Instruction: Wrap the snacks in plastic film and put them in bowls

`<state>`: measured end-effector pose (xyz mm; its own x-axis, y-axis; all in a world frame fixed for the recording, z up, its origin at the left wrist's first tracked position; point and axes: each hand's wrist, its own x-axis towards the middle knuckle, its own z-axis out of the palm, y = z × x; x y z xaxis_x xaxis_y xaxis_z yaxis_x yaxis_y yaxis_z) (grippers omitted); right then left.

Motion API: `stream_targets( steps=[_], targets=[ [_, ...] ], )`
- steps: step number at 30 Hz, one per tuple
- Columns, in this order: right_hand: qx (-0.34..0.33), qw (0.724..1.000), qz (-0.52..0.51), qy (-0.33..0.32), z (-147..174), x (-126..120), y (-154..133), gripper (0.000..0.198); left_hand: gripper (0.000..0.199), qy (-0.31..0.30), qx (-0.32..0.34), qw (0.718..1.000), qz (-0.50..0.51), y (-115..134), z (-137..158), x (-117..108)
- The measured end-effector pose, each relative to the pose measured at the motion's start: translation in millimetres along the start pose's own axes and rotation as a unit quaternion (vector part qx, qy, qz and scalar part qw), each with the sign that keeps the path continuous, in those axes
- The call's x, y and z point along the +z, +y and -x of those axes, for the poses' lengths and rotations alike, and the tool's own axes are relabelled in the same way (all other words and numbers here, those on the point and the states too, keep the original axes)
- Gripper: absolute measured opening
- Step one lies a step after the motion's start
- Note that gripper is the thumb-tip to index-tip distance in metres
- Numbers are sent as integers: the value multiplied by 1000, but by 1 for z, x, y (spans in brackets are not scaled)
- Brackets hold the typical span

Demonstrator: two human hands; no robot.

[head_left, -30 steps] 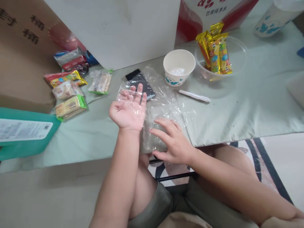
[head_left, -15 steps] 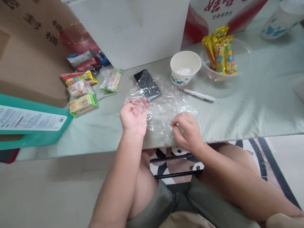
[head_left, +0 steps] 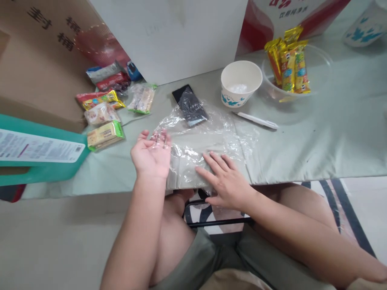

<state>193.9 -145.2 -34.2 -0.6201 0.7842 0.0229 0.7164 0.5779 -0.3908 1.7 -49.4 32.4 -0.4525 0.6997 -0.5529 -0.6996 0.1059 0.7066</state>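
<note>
A clear plastic bag (head_left: pixel 189 157) is spread, crumpled, on the pale green cloth (head_left: pixel 308 149), between the two hands and beyond their fingertips. The left hand (head_left: pixel 152 157) is turned palm up at the bag's left side, its fingers loosely bent and set apart. Its fingertips seem to be covered by the film, though whether they are inside the bag or only under a loose layer cannot be made out. The right hand (head_left: pixel 225 179) is held palm down over the bag's near right part, its fingers spread wide.

Beyond the left hand, slightly to its right, a black phone (head_left: pixel 190 105) is partly covered by the film. Straight beyond the right hand, a paper cup (head_left: pixel 237 98) is placed upright, and a white pen (head_left: pixel 256 121) is laid just on the near side of it. Farther out and to the right of that hand, yellow snack packets (head_left: pixel 288 70) are gathered in a clear bowl (head_left: pixel 325 76). To the left of the left hand, a cracker pack (head_left: pixel 104 136) is seen near a teal container (head_left: pixel 71 143). Well beyond both hands, a white box (head_left: pixel 181 40) is stood.
</note>
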Motion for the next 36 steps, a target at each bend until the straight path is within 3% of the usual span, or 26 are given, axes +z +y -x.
stream_targets(
  steps=[3, 6, 8, 10, 12, 13, 15, 16, 19, 22, 23, 25, 30, 32, 34, 36],
  targets=[
    [-22, 1000, -3, -5, 4, -2, 6, 90, 40, 22, 30, 999, 12, 10, -9, -5],
    [-42, 999, -23, 18, 6, -3, 12, 51, 36, 6, 45, 999, -19, 15, -17, -15],
    [-55, 994, -77, 56, 6, -5, 18, 31, 31, -61, 94, 992, -55, 14, -20, -23],
    [-64, 981, -147, 104, 6, -10, 26, 26, 24, -171, 198, 958, -114, 12, -19, -32],
    [-54, 966, -207, 144, 4, -17, 34, 24, 21, -295, 322, 868, -236, 10, -11, -41],
    [-40, 959, -231, 157, 3, -21, 37, 23, 23, -345, 374, 801, -316, 9, -4, -46],
    [1, 947, -269, 177, 1, -28, 44, 20, 36, -413, 410, 651, -487, 7, 11, -54],
    [22, 940, -283, 187, 1, -31, 48, 19, 47, -430, 421, 599, -528, 7, 18, -57],
    [65, 919, -318, 224, 2, -38, 57, 18, 67, -471, 426, 503, -586, 3, 26, -64],
    [97, 899, -348, 249, 8, -43, 66, 22, 48, -479, 410, 448, -634, -7, 12, -62],
    [107, 894, -354, 252, 11, -44, 68, 21, 32, -470, 412, 442, -643, -11, 6, -60],
    [125, 891, -351, 259, 17, -45, 74, 18, 14, -447, 432, 462, -633, -19, -5, -54],
    [160, 899, -295, 282, 27, -42, 87, 6, 12, -408, 471, 569, -537, -26, -15, -39],
    [163, 887, -314, 295, 28, -41, 92, 6, 16, -437, 457, 568, -526, -27, -18, -36],
    [153, 869, -362, 302, 28, -42, 96, 12, 23, -479, 432, 544, -537, -29, -22, -35],
    [124, 854, -409, 298, 26, -43, 98, 18, 11, -495, 416, 531, -548, -31, -26, -35]
  ],
)
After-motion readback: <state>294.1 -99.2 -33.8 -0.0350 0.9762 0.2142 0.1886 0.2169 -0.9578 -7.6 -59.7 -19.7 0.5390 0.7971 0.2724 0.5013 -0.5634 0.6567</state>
